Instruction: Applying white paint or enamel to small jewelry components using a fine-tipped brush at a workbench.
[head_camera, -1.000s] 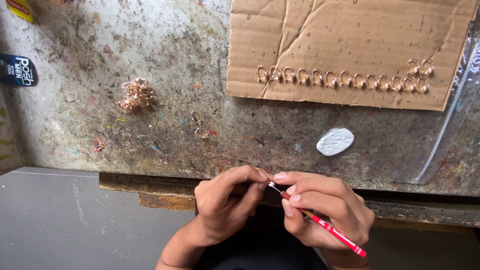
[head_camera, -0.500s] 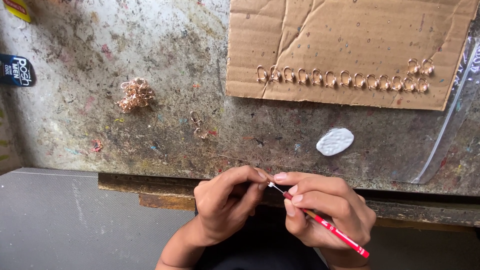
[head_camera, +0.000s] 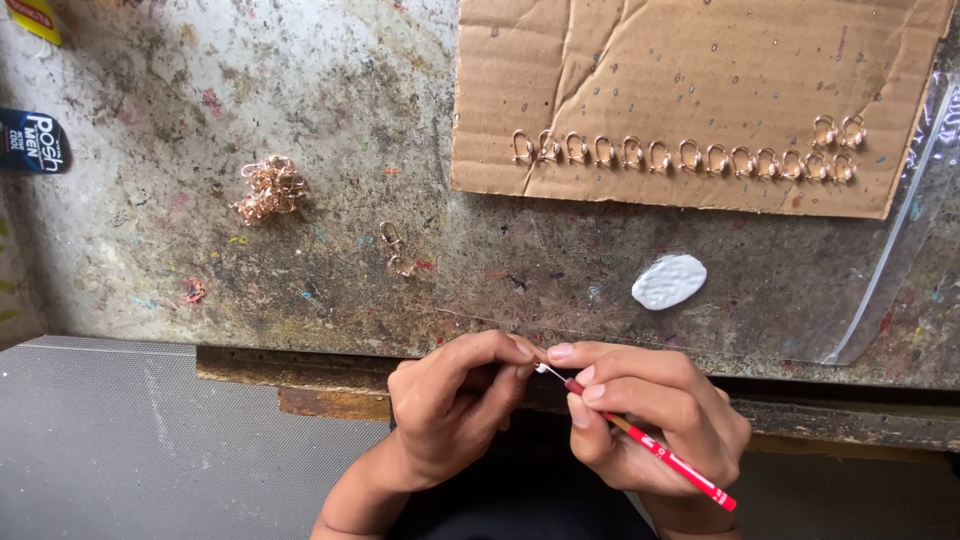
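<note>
Both hands meet at the near edge of the counter (head_camera: 330, 120), fingertips almost touching. Right hand (head_camera: 650, 425) pinches a thin red brush (head_camera: 650, 448) betw. thumb and first fingers, pen-style; handle runs down-right past the wrist, white tip points left at the other hand. Left hand (head_camera: 450, 410) is curled, thumb and forefinger pressed together on sth small right at the brush tip; too small and covered to tell what it is.

Far right on the counter: cardboard sheet (head_camera: 700, 70), creased, w/ a row of small gold hooks (head_camera: 680, 158) stuck along its near edge, two more set slightly higher at the right end. White oval blob (head_camera: 669, 281) sits just near of the cardboard, apart from it. Clear plastic bag (head_camera: 900, 250) at the right edge, partly under the cardboard. Far left of center: loose pile of hooks (head_camera: 268, 188); one stray hook (head_camera: 392, 243) betw. pile and blob. Counter surface stained, paint-flecked. Grey mat (head_camera: 130, 440) at near left, below the counter edge.
</note>
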